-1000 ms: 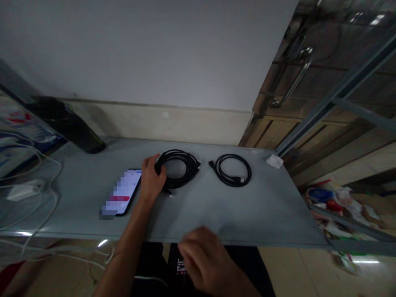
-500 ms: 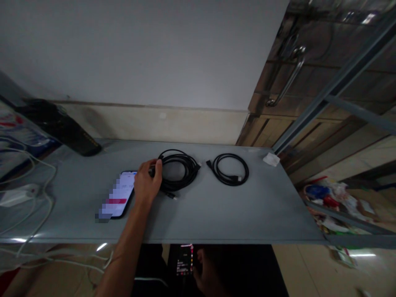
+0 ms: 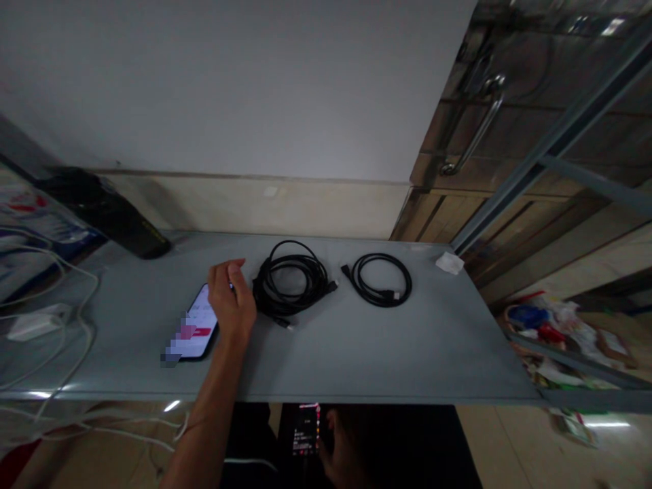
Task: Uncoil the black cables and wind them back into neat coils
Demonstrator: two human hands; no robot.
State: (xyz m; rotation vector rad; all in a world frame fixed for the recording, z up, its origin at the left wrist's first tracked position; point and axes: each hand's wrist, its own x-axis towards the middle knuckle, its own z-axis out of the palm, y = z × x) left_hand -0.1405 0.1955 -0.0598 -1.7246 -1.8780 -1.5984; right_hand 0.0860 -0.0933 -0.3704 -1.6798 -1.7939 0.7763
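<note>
My left hand (image 3: 231, 295) hovers over the upper right part of a lit smartphone (image 3: 201, 326) lying on the grey shelf. Its fingers are loosely bent and apart, with nothing visible in them. Just right of it lies a thick coil of black cable (image 3: 290, 299), two plug ends sticking out. Farther right is a smaller coiled black cable (image 3: 379, 280) with a plug at each end. Below the shelf's front edge, in shadow, my right hand (image 3: 339, 448) has bent fingers at the right edge of a second smartphone (image 3: 306, 429), seemingly gripping it.
On the left, white cords (image 3: 84, 319) and a white adapter (image 3: 38, 322) lie near a tilted black bottle-like object (image 3: 117, 214). A crumpled white tissue (image 3: 449, 263) sits at the shelf's right end, by a metal post (image 3: 534, 163). Behind rises a wall (image 3: 244, 88).
My left hand has let go of the coiled black cable and moved a little left, over the phone. The coil's upper loop stands wider. My right hand looks unmoved.
</note>
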